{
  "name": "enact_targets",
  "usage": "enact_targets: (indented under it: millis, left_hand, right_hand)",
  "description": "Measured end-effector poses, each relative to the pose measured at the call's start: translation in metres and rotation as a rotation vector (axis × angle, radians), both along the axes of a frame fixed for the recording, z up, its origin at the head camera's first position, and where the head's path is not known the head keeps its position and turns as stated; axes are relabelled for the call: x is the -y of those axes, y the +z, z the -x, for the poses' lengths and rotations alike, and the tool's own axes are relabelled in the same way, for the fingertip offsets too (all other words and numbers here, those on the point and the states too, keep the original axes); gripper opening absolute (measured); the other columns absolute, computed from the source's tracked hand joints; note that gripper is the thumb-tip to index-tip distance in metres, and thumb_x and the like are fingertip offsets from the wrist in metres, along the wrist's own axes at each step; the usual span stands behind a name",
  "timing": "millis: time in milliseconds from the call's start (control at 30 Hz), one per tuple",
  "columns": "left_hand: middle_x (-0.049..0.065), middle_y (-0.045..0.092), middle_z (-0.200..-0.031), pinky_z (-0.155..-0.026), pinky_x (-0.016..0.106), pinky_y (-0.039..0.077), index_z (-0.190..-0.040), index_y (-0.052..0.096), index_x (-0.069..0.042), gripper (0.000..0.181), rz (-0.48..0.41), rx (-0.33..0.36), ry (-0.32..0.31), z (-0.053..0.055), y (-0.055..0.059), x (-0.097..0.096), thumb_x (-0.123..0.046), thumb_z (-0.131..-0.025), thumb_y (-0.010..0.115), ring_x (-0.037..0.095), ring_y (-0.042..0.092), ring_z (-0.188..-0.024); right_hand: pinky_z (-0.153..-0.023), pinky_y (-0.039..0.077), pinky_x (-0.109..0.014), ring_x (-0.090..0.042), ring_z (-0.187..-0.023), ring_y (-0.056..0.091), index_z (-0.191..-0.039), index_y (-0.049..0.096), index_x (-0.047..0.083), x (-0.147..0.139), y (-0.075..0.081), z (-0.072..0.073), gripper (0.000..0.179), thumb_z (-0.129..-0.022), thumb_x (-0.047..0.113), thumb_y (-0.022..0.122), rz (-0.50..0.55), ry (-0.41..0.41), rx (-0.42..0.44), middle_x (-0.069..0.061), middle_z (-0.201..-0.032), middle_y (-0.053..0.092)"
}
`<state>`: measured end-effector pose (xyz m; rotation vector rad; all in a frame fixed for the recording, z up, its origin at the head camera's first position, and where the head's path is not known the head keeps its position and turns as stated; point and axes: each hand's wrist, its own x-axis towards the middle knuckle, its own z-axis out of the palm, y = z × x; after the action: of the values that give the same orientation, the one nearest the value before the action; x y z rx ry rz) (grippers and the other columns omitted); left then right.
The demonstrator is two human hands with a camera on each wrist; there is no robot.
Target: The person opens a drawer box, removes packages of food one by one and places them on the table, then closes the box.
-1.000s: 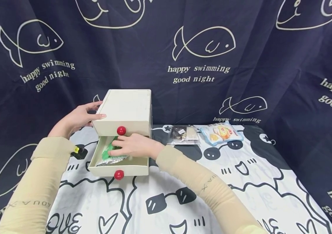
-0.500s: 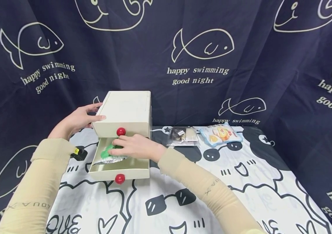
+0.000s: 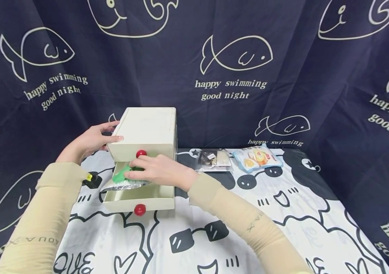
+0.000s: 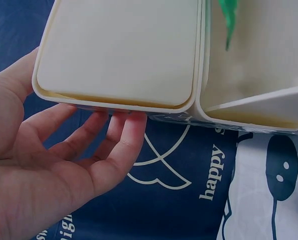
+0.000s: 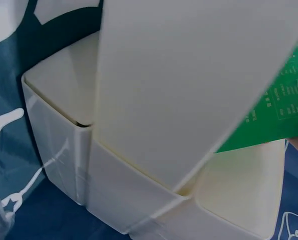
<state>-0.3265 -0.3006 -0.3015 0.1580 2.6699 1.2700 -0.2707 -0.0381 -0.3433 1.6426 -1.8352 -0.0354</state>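
Observation:
A white two-drawer storage box (image 3: 148, 125) with red knobs stands on the cloth, its upper drawer in and its lower drawer (image 3: 122, 206) pulled out. My left hand (image 3: 90, 140) holds the box at its left side, thumb over the top edge; in the left wrist view bent fingers (image 4: 131, 132) touch the side wall. Over the lower drawer, my right hand (image 3: 163, 171) pinches a green packet (image 3: 119, 176) with a silvery lower end. That end sticks out past the drawer's left wall. White print shows on the packet (image 5: 274, 115) in the right wrist view.
Right of the box lie a clear bag with dark and pale contents (image 3: 211, 160) and a light blue snack bag (image 3: 257, 158). A small black item with a yellow mark (image 3: 92, 179) sits left of the drawer. A dark fish-print curtain (image 3: 235, 114) hangs behind.
My right hand has raised the green packet from inside the lower drawer and shifted it slightly left over the drawer wall. The left hand stays on the box.

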Motion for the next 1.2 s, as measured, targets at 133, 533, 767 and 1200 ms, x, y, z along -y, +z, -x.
enact_targets:
  millis: [133, 533, 767, 1200]
  left_hand:
    - [0.021, 0.024, -0.150, -0.078, 0.031, 0.051, -0.151, 0.022, -0.019, 0.091, 0.000, -0.001, 0.002, 0.000, 0.000, 0.000, -0.049, -0.080, 0.070, 0.032, 0.048, -0.113]
    - [0.023, 0.024, -0.149, -0.075, 0.029, 0.051, -0.152, 0.021, -0.019, 0.085, -0.005, 0.002, 0.002, 0.000, -0.001, -0.002, -0.042, -0.085, 0.068, 0.031, 0.048, -0.113]
    - [0.023, 0.023, -0.149, -0.075, 0.029, 0.050, -0.152, 0.021, -0.019, 0.084, -0.013, 0.002, -0.003, -0.001, 0.000, -0.002, -0.040, -0.086, 0.068, 0.030, 0.048, -0.112]
    - [0.022, 0.025, -0.149, -0.076, 0.029, 0.050, -0.151, 0.023, -0.018, 0.088, -0.007, -0.002, 0.016, 0.000, -0.002, -0.002, -0.043, -0.082, 0.071, 0.032, 0.047, -0.113]
  right_hand:
    - [-0.047, 0.040, -0.023, -0.012, -0.098, 0.056, -0.121, 0.058, 0.026, -0.004, 0.007, -0.004, 0.031, -0.098, 0.008, 0.047, 0.017, 0.016, 0.013, 0.000, -0.120, 0.057]
    - [-0.051, 0.044, -0.024, -0.013, -0.100, 0.056, -0.120, 0.060, 0.023, -0.018, 0.023, -0.016, 0.033, -0.093, 0.005, 0.054, 0.025, 0.008, 0.061, -0.001, -0.118, 0.059]
    - [-0.053, 0.046, -0.024, -0.012, -0.099, 0.058, -0.115, 0.062, 0.020, -0.027, 0.031, -0.021, 0.028, -0.092, 0.005, 0.057, 0.083, 0.052, 0.069, -0.001, -0.112, 0.061]
    - [-0.049, 0.046, -0.023, -0.010, -0.093, 0.060, -0.112, 0.064, 0.019, -0.051, 0.043, -0.029, 0.032, -0.086, 0.002, 0.063, 0.151, 0.042, 0.044, 0.000, -0.105, 0.061]
